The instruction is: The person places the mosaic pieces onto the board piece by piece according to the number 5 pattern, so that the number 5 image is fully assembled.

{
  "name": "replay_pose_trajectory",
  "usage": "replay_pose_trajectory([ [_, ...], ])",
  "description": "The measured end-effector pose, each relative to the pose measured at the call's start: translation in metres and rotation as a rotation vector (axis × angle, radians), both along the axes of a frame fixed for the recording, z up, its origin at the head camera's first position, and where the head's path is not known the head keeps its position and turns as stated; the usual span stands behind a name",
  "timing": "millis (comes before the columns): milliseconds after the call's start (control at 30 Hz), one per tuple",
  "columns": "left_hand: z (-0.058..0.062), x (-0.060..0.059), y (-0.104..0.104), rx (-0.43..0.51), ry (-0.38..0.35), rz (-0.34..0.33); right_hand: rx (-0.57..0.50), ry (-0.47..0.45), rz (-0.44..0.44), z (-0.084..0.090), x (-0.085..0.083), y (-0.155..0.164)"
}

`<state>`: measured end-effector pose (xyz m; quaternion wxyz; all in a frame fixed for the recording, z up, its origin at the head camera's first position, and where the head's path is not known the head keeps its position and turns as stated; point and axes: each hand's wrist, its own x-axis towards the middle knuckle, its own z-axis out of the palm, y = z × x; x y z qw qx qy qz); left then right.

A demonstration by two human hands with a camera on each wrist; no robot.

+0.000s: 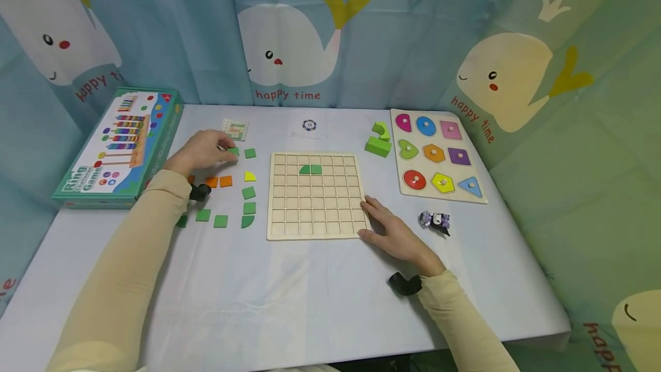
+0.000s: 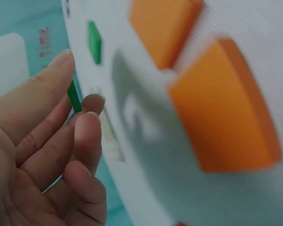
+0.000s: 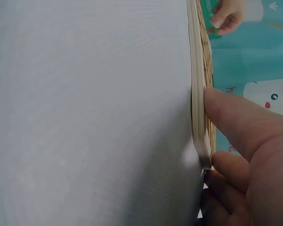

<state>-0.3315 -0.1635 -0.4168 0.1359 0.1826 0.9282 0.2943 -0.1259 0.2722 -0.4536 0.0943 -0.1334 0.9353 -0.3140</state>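
My left hand (image 1: 202, 151) pinches a small green tile (image 2: 74, 96) between thumb and fingertips, above the table at the left. Just right of it lies another green tile (image 1: 250, 153). Orange tiles (image 1: 225, 181) lie nearer, beside the left wrist. A square wooden grid board (image 1: 319, 233) lies at the middle, with a green quarter-round tile (image 1: 305, 170) and a green square tile (image 1: 317, 170) in adjoining cells of an upper row. My right hand (image 1: 395, 235) rests against the board's near right corner, its thumb and fingertips touching the edge, fingers loosely extended.
More green tiles (image 1: 220, 221) and a yellow tile (image 1: 250, 177) lie left of the board. A patterned card (image 1: 235, 129) and a round chip (image 1: 309, 125) lie behind. A game box (image 1: 116, 148) stands left; green blocks (image 1: 378, 146), a shape puzzle (image 1: 439, 195) and a figurine (image 1: 435, 221) are right.
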Motion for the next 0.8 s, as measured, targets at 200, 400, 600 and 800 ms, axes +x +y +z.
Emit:
replay_pose_trajectory([
  [200,0.014,0.007,0.018,0.031,0.071,-0.048,0.001,-0.001,-0.005,0.0,0.0,0.0],
  [400,0.02,0.012,0.036,0.076,0.095,-0.081,0.001,-0.011,-0.008,0.0,-0.001,-0.001],
  [600,0.021,0.015,0.053,0.104,0.123,-0.099,-0.003,-0.006,-0.005,0.001,-0.001,-0.001],
  [800,0.018,0.017,0.074,0.139,0.119,-0.116,-0.005,-0.007,-0.004,0.0,0.0,-0.001],
])
